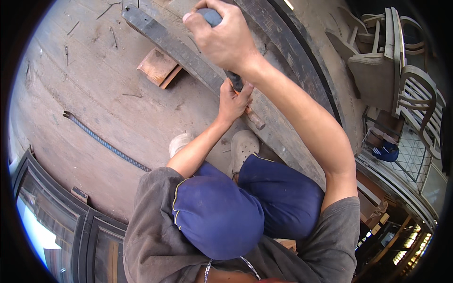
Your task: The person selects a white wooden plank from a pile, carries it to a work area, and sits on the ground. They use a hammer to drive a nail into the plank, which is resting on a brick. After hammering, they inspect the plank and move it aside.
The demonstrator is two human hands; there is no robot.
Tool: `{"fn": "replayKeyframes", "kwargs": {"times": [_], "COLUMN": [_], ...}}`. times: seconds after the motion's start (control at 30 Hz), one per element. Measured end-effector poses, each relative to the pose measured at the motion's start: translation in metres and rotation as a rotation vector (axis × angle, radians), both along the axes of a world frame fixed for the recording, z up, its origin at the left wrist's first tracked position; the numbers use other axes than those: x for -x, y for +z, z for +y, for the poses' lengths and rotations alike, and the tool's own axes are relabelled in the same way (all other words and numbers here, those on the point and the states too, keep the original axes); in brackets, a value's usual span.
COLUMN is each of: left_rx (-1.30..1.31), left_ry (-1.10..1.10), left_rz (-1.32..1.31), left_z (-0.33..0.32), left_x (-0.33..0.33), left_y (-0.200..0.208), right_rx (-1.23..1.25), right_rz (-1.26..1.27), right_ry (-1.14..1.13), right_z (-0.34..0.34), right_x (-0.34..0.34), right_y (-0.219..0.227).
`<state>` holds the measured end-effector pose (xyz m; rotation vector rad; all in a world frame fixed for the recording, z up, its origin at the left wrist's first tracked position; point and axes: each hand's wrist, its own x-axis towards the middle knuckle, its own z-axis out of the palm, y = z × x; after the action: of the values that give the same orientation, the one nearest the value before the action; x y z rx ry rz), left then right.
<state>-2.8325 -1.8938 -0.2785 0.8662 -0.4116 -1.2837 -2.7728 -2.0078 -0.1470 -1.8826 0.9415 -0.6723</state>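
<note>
I am squatting over a long dark wooden plank (188, 52) that lies on the floor. My right hand (222, 35) is raised and closed around the dark grey handle of a tool (234, 79) that runs down toward my left hand. Lower on the plank, my left hand (233, 101) is closed around a small tool with a brownish wooden end (257, 121) that sticks out to the right; what kind of tool it is I cannot tell. My knees in blue shorts (283, 193) and my white clogs (243, 146) are just below the plank.
A ribbed steel bar (106, 144) lies on the dusty wooden floor at left, and a small wooden block (158, 66) rests beside the plank. A second dark beam (295, 52) runs alongside. Unfinished wooden chairs (382, 61) are stacked at right. Loose nails lie at top left.
</note>
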Motion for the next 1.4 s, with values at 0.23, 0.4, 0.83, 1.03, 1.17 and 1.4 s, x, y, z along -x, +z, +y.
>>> {"fn": "replayKeyframes", "kwargs": {"times": [0.23, 0.4, 0.83, 1.03, 1.17, 1.4], "left_rx": [0.003, -0.092, 0.039, 0.063, 0.054, 0.097], "left_ry": [0.025, 0.149, 0.17, 0.291, 0.345, 0.239], "left_rz": [-0.17, -0.134, -0.073, -0.331, -0.415, -0.192], "left_z": [0.004, 0.002, 0.01, 0.017, 0.004, 0.0], "left_x": [0.013, 0.01, -0.001, 0.0, 0.002, 0.011], "left_y": [0.005, 0.009, -0.001, 0.003, 0.006, 0.009], "right_rx": [-0.059, -0.385, 0.125, -0.225, -0.027, 0.027], "right_rz": [-0.095, -0.089, -0.231, 0.079, 0.124, 0.008], "right_ry": [0.102, 0.092, 0.192, 0.164, 0.117, 0.12], "right_z": [0.015, 0.014, 0.023, 0.029, 0.022, 0.019], "right_x": [0.034, 0.005, -0.029, -0.029, -0.03, -0.004], "right_y": [0.033, 0.025, -0.016, 0.007, -0.007, 0.007]}}
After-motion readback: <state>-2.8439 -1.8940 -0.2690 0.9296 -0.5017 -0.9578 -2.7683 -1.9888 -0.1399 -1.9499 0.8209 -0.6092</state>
